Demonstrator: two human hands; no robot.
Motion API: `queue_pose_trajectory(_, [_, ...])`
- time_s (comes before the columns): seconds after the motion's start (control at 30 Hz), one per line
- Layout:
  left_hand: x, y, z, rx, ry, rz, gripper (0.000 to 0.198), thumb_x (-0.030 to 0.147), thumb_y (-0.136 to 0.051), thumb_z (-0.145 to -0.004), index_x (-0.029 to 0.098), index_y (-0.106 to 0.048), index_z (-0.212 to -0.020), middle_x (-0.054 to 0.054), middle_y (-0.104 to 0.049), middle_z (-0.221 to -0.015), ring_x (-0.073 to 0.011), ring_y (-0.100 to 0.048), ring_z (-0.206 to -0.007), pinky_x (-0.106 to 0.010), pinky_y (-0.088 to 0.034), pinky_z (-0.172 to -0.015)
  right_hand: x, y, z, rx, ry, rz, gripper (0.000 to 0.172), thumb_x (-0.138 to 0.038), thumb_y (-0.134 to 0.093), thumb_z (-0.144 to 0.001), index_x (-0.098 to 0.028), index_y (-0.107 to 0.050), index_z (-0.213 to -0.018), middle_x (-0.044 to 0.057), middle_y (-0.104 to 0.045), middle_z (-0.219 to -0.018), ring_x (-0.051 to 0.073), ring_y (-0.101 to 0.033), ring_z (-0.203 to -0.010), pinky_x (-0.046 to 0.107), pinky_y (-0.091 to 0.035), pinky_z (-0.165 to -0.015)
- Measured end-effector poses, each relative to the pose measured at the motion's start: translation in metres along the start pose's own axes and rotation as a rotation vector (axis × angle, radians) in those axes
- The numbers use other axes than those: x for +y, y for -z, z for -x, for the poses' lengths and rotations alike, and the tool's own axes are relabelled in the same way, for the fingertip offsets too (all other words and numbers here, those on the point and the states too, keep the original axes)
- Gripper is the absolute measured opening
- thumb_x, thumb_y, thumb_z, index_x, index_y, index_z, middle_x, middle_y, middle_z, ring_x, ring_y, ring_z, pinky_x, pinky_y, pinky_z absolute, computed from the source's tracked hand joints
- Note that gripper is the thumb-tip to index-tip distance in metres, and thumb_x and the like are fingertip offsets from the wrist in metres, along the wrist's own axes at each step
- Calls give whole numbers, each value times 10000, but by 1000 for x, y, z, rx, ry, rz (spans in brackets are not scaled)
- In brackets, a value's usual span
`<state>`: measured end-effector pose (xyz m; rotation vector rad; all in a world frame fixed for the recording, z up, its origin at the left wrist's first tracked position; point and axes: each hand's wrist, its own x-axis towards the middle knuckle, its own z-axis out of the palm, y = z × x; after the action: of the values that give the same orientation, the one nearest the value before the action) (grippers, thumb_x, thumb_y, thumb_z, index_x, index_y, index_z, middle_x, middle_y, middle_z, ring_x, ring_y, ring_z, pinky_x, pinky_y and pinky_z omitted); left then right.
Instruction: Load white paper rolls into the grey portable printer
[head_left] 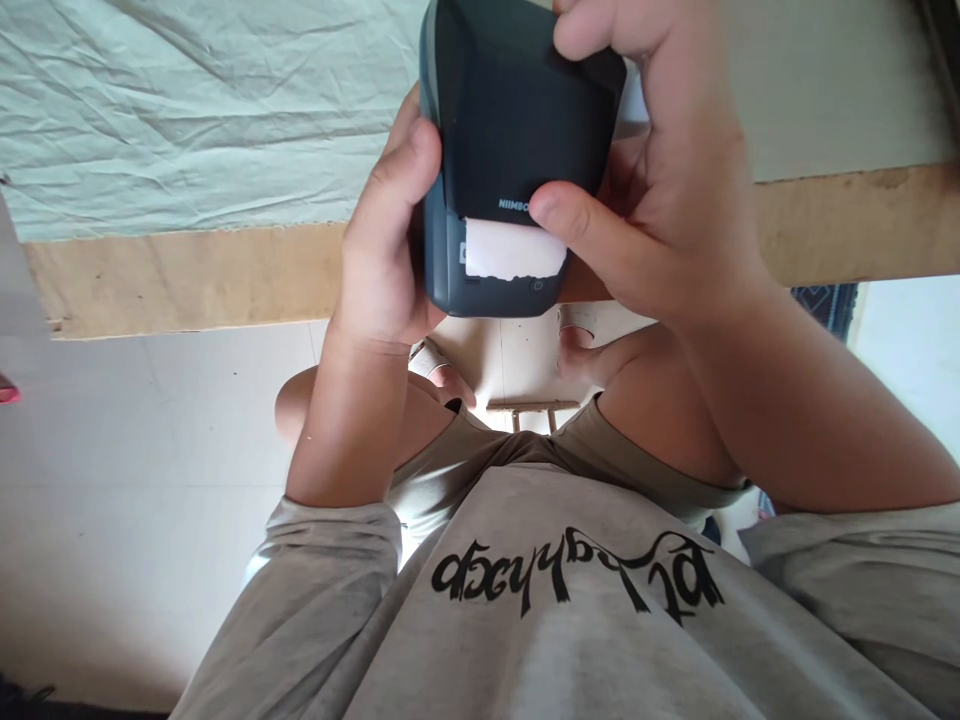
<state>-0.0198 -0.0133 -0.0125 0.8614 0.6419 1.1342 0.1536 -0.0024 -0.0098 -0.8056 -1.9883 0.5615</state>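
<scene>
A dark label printer point(525, 120) with "NIIMBO" lettering is held up between both hands, over the table's front edge. White label paper point(514, 250) with a ragged edge sticks out of its slot, above a small power button. My left hand point(394, 210) wraps round the printer's left side, thumb along the casing and the other fingers hidden behind it. My right hand point(667, 170) grips the right side, its thumb on the cover by the lettering and a finger over the upper right corner. Something pale, which I cannot make out, shows behind the printer near my right palm.
The table has a bare wooden front edge point(187, 275). A wrinkled pale green cloth point(202, 110) covers its left part, and a smooth greyish surface point(832, 90) lies at the right. My legs and a small wooden bar point(534, 406) are below, over a tiled floor point(165, 430).
</scene>
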Motion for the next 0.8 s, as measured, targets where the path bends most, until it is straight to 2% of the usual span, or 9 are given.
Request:
queue_pose_trajectory(0.1, [0,-9,-3,261,43,-71,402,559,-458,-923,260,-583,-1161,-32,-671,-1155,-227,-506,-1341,-376,-477,-1090,-5,-1,0,-35,-77,49,505,-427,-454,-897,-35,-462,-1216,147,-523,-1253,133,-518,-1215,298,-426,-1111])
queue_pose_trajectory(0.2, [-1,-12,-8,352,95,-98,406,562,-434,-936,265,-577,-1174,-22,-657,-1154,-228,-533,-1313,-374,-516,-1043,-10,-1,2,-45,-89,106,477,-439,-447,-901,-89,-460,-1226,100,-532,-1263,103,-514,-1225,267,-405,-1138])
queue_pose_trajectory(0.33, [-2,-7,-7,382,106,-119,381,534,-391,-955,245,-588,-1106,-19,-635,-1106,-221,-582,-1239,-356,-561,-949,-11,-2,4,-62,-53,115,514,-438,-411,-902,-80,-425,-1270,105,-496,-1316,115,-475,-1288,296,-381,-1176])
queue_pose_trajectory(0.4, [0,-4,-3,375,66,-120,349,482,-361,-967,235,-600,-1021,-15,-618,-1015,-201,-611,-1166,-333,-565,-892,-9,-2,5,-69,-36,92,524,-450,-418,-892,-97,-416,-1279,102,-479,-1333,125,-462,-1307,313,-384,-1179])
queue_pose_trajectory(0.5, [5,-4,4,309,-11,-78,259,295,-418,-921,220,-591,-744,-6,-535,-798,-132,-619,-866,-269,-534,-800,-7,-3,5,-80,-20,94,512,-474,-434,-881,-157,-409,-1282,75,-467,-1343,127,-453,-1322,323,-381,-1191])
queue_pose_trajectory(0.57, [9,-6,7,264,-17,-45,258,200,-474,-856,216,-556,-612,-6,-472,-698,-106,-517,-691,-240,-501,-750,-6,-3,5,-89,-20,101,518,-484,-445,-873,-170,-406,-1283,73,-463,-1345,133,-450,-1329,328,-380,-1194])
queue_pose_trajectory(0.7, [9,-11,5,213,-30,37,272,130,-445,-830,200,-556,-591,0,-377,-593,-97,-382,-595,-224,-429,-658,-10,1,2,-105,-57,93,520,-475,-460,-866,-167,-419,-1283,79,-478,-1336,135,-474,-1300,327,-409,-1160])
queue_pose_trajectory(0.77, [5,-12,2,214,-90,61,276,157,-421,-845,206,-524,-594,0,-379,-592,-103,-393,-583,-233,-425,-655,-16,5,0,-116,-106,86,532,-477,-494,-848,-165,-444,-1277,70,-473,-1347,142,-468,-1308,323,-409,-1161])
queue_pose_trajectory(0.8, [3,-12,1,201,-106,71,275,219,-416,-871,211,-517,-615,-5,-417,-616,-113,-448,-618,-246,-443,-680,-18,7,0,-118,-178,80,558,-488,-534,-823,-170,-453,-1275,62,-462,-1358,157,-461,-1317,318,-422,-1142])
